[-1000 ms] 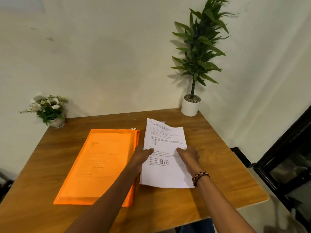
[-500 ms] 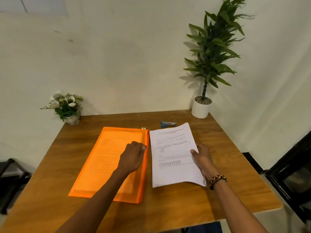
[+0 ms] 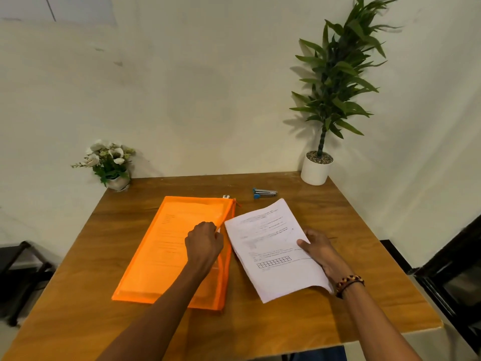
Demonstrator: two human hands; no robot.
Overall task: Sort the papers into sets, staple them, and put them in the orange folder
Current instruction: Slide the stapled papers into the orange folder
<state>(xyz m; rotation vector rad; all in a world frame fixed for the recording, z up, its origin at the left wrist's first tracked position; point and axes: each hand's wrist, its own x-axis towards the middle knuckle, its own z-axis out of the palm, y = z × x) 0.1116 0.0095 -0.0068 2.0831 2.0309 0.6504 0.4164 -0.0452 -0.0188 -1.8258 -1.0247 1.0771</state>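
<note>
While the left hand rests with curled fingers on the orange folder near its right edge, pinching there, the right hand grips the papers by their right edge, thumb on top. The stapler lies beyond both hands, with bare surface to the right of the right hand out to the edge. Since half a second ago, the papers have turned askew and lifted at the near corner, and the left hand has shifted rightward.

head cam | looks forward-down over table | faces wall corner | single view
</note>
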